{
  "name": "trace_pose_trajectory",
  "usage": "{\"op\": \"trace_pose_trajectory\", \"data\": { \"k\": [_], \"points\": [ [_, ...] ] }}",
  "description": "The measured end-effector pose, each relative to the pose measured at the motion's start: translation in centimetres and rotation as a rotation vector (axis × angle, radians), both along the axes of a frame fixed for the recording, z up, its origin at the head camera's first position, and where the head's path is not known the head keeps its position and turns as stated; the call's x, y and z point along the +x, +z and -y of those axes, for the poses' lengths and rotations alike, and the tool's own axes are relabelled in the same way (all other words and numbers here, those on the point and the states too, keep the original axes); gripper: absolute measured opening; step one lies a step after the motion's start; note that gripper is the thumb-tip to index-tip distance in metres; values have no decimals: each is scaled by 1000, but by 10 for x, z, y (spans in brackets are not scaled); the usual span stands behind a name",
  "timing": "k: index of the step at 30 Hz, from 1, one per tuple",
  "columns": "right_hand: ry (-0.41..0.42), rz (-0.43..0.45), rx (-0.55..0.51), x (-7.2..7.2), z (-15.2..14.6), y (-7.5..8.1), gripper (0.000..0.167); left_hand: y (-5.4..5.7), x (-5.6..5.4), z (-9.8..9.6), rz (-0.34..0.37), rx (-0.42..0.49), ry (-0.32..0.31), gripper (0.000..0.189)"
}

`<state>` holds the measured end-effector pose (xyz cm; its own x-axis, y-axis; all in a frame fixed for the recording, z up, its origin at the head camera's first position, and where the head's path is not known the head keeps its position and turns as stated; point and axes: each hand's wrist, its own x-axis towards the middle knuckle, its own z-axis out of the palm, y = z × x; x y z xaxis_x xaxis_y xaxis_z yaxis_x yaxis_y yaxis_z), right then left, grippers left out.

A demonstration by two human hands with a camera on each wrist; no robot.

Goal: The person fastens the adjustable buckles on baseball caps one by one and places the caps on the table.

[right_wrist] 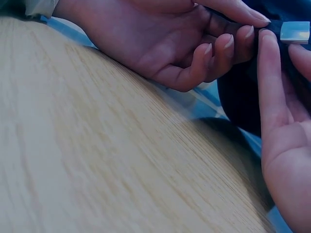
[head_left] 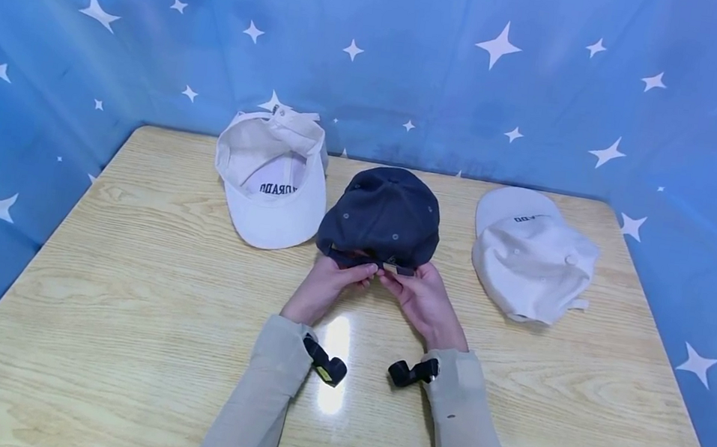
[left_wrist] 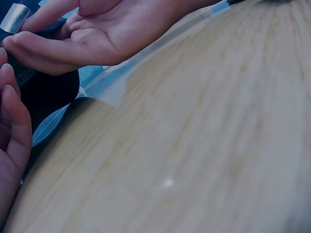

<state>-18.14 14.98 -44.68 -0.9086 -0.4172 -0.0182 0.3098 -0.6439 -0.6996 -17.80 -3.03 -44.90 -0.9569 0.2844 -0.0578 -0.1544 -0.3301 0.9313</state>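
A dark navy cap is held above the middle of the table, its rear strap with a metal buckle toward me. My left hand pinches the strap between thumb and fingers, left of the buckle. On the buckle side, my right hand pinches the strap too, fingertips close to the left ones. In the right wrist view the left hand has its lower fingers curled under the strap. The navy cap's visor is mostly hidden in the head view.
At the back left a white cap lies with its inside showing. Another white cap rests crown up on the right. The wooden table meets a blue star-printed curtain at its back and sides.
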Motion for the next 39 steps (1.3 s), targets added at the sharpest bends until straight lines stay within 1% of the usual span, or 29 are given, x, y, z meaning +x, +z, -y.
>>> {"op": "trace_pose_trajectory", "data": {
  "k": [4,9,13,16,19,25,33,39],
  "points": [
    [7,4,-14,1,0,0,32,1,0,0,0,6,-4,25],
    [8,10,-50,1,-1,1,25,2,1,0,-7,-6,-14,30],
    [-5,14,-69,0,-3,1,24,3,0,0,19,-26,-4,32],
    [-14,23,-85,-1,-4,2,23,3,0,0,41,-22,-3,34],
    [-20,31,-102,-1,-4,3,23,4,-1,0,48,-4,-4,32],
    [-9,23,-115,-1,-5,2,23,3,-2,0,35,30,1,27],
    [9,17,-120,-1,-5,1,22,3,-2,0,5,20,9,25],
    [12,21,-115,0,-4,1,23,2,-1,0,7,14,6,27]
  ]
}}
